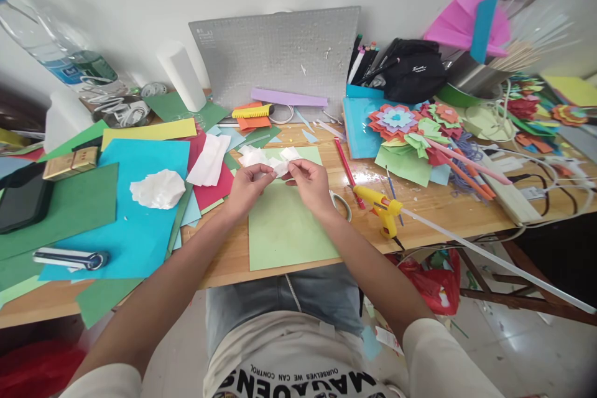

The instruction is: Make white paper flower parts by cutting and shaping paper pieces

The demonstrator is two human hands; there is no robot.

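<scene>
Both hands meet over the top of a light green paper sheet (291,230) on the wooden table. Between their fingertips is a small piece of white tissue (280,166). My left hand (252,185) pinches its left side with thumb and forefinger. On the right side, my right hand (308,181) grips it the same way. More crumpled white tissue (252,155) lies just behind the fingers; whether it joins the held piece I cannot tell. A folded white tissue (209,160) rests to the left on red paper, and a crumpled tissue wad (158,189) sits on blue paper.
Right of my hands lie a yellow glue gun (383,208) with a long glue stick, a red pen (349,171) and a tape roll (342,205). Paper flowers (396,119) are farther right. A grey cutting mat (280,56) leans on the wall. A stapler (69,258) lies left.
</scene>
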